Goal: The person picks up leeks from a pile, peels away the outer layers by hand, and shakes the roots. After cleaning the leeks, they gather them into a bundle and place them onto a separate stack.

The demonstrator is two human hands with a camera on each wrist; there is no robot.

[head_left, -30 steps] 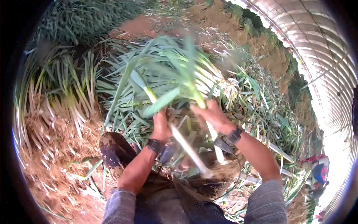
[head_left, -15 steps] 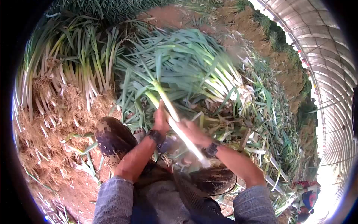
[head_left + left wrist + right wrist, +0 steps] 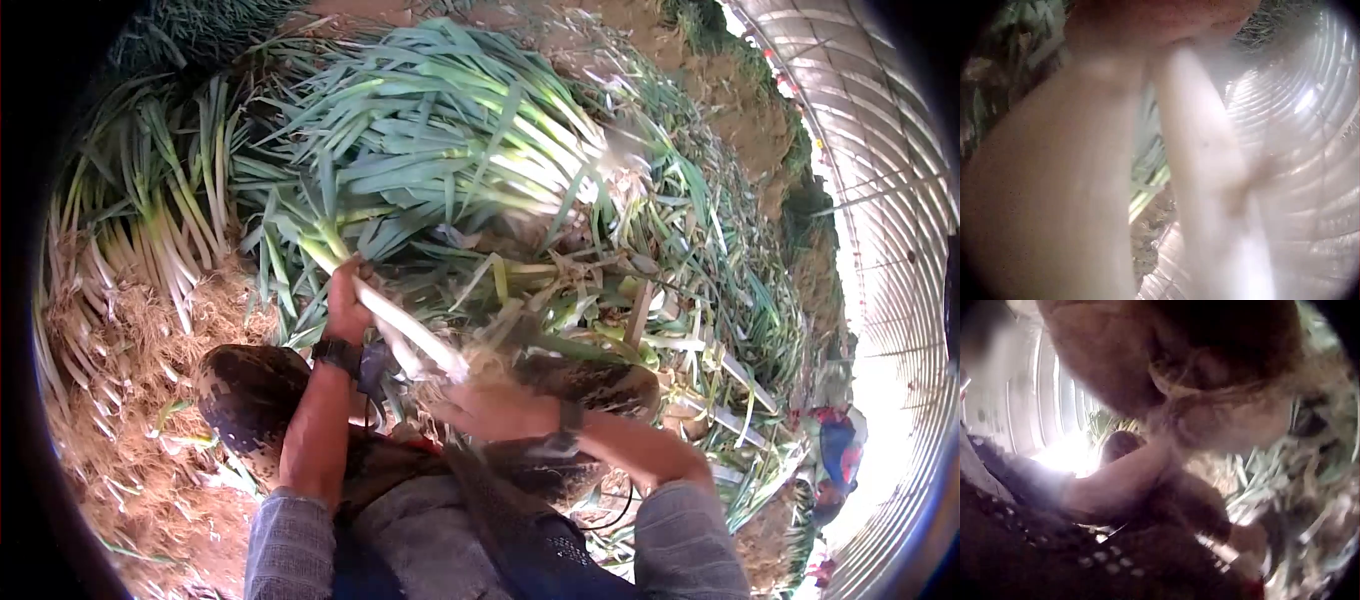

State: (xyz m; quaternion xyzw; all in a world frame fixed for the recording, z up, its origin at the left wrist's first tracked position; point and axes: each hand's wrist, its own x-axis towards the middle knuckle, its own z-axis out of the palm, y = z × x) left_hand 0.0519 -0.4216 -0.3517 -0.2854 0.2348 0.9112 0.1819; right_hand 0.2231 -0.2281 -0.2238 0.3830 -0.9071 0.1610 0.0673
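Observation:
In the head view my left hand point(image 3: 348, 305) grips leeks point(image 3: 405, 322) by their stalks, green leaves up to the left and white root ends slanting down right. The left wrist view has a pale stalk point(image 3: 1200, 144) close up, coming from beneath the blurred fingers point(image 3: 1160, 25). At the root ends, over my lap, is my right hand point(image 3: 495, 408), blurred. Its fingers point(image 3: 1229, 422) look curled in the right wrist view, with tan root strands point(image 3: 1319, 381) beside them; the exact hold is partly hidden.
A large heap of leeks point(image 3: 450, 120) fans out ahead. More leeks with tan roots point(image 3: 215, 310) lie at left. Loose trimmed leaves point(image 3: 700, 200) cover the ground at right, near a wooden piece point(image 3: 638, 312). Another person point(image 3: 838, 450) is at far right, beside the ribbed tunnel wall point(image 3: 890, 250).
The leeks and my left hand have moved left and are lower toward my lap. My right hand has gone from the stalks down to the root ends. The head view has shifted.

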